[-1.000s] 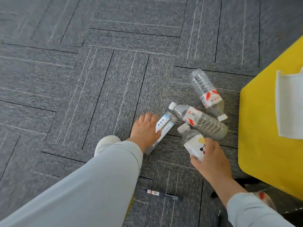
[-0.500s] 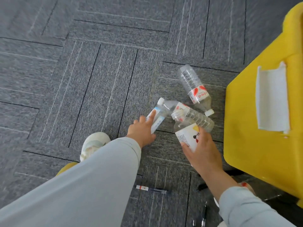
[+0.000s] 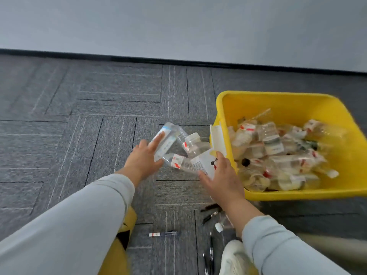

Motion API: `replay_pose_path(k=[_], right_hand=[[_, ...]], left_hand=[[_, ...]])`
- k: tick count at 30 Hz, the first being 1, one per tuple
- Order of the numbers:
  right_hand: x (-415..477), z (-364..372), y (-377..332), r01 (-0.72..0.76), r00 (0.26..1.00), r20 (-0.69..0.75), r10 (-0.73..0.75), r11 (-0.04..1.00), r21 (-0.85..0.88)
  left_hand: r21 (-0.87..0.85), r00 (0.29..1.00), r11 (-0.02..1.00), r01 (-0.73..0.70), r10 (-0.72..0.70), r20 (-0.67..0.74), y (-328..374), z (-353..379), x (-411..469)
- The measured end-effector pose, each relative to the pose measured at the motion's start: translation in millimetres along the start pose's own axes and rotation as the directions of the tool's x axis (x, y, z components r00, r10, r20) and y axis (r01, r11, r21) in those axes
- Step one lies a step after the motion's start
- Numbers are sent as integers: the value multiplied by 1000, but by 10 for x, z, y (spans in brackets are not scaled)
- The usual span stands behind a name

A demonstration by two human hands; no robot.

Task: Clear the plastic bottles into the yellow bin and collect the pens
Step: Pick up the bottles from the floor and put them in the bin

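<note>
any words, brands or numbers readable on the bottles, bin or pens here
None can be read.
Blue-label bottle: print blurred.
White-label bottle: small dark print and a red and black picture, unreadable.
Red-label bottle: blurred.
Bottles in the yellow bin: labels too small.
Pen: red mark, no legible text.
</note>
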State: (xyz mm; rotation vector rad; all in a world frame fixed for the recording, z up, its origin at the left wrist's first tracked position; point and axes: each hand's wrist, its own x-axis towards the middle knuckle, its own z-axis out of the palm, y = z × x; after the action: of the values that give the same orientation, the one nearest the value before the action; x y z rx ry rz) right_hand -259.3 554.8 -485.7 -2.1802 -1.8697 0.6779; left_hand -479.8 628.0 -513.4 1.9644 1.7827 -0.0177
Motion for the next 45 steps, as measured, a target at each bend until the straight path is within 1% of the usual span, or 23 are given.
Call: replay_pose_path(k=[4, 7, 9, 11, 13, 17, 21, 24, 26, 28, 30, 34, 38, 40, 42, 45], right_hand=[[-266, -604, 107, -59, 991, -123, 54, 998, -36], [-357, -1089, 261, -112, 972, -221, 82, 986, -126], [-345, -1501, 388, -218, 933, -328, 147, 957, -192], [-363, -1885, 502, -350, 877, -415, 242, 914, -206], [-463, -2114, 586, -401, 856, -440, 272, 886, -233], [-826, -2095, 720, -394, 881, -390, 267, 871, -294], [-1083, -2001, 860, -405, 890, -339, 307, 872, -274], [-1198, -1991, 939, -405, 893, -321, 316, 875, -266], [-1234, -2014, 967, -398, 896, -317, 313, 880, -258], [-1248, -2056, 993, -391, 898, -314, 309, 887, -245], [-1250, -2083, 1024, -384, 902, -307, 305, 891, -241], [-1260, -2006, 1020, -358, 918, -266, 295, 905, -229], [-1298, -1785, 924, -297, 943, -208, 260, 939, -175], [-1314, -1587, 868, -256, 959, -171, 226, 950, -178], [-1304, -1294, 832, -233, 971, -98, 218, 954, -186], [-1220, -785, 847, -240, 966, 44, 253, 951, -195]], left_hand=[[-18, 995, 995, -95, 94, -31, 541, -409, -160], [-31, 982, 983, -182, 180, -50, 961, -551, -277], [-35, 971, 972, -232, 230, -62, 1249, -584, -377], [-65, 963, 962, -266, 262, -64, 1519, -614, -479], [-84, 951, 949, -305, 300, -70, 1750, -645, -561], [-59, 931, 930, -363, 361, -51, 2115, -661, -656], [-37, 920, 919, -392, 392, 14, 2369, -642, -628], [43, 886, 886, -462, 463, -20, 2635, -632, -563], [141, 865, 862, -486, 497, -60, 2869, -649, -501], [209, 866, 854, -476, 496, -55, 3060, -652, -461], [231, 867, 847, -479, 498, -29, 3145, -578, -492], [262, 863, 834, -486, 505, -5, 2984, -414, -631], [235, 891, 872, -430, 452, -48, 2646, -398, -735], [224, 903, 888, -402, 425, -61, 2425, -340, -753], [204, 916, 903, -379, 397, -58, 2160, -222, -743], [171, 941, 927, -335, 339, 5, 1746, 80, -691]])
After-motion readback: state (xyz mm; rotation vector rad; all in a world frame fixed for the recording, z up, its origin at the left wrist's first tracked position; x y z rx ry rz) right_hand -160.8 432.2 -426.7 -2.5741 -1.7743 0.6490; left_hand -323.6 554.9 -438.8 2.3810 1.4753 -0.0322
